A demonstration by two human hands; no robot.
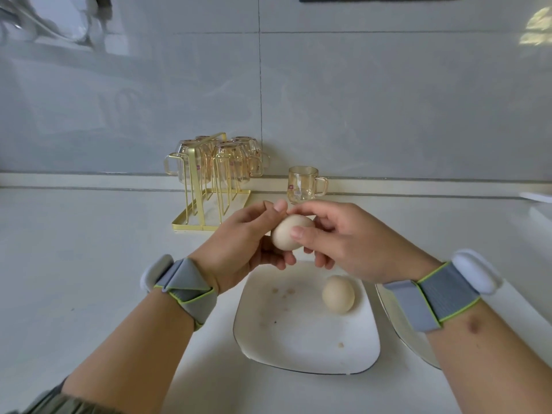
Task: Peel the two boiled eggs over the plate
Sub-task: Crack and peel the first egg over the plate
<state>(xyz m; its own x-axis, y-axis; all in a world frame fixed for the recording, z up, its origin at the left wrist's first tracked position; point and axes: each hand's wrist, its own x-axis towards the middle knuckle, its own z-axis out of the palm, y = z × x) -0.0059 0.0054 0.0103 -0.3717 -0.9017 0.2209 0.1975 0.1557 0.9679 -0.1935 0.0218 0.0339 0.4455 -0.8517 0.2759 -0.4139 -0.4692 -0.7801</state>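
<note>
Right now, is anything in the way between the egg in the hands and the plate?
Nothing visible. The held egg hangs above the far edge of the white plate, and the second egg lies off to the right.

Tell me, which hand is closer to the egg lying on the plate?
Right. The right hand hangs just above and behind the egg on the plate, not touching it. The left hand is farther off, past the plate's left side. Both hold the other egg.
</note>
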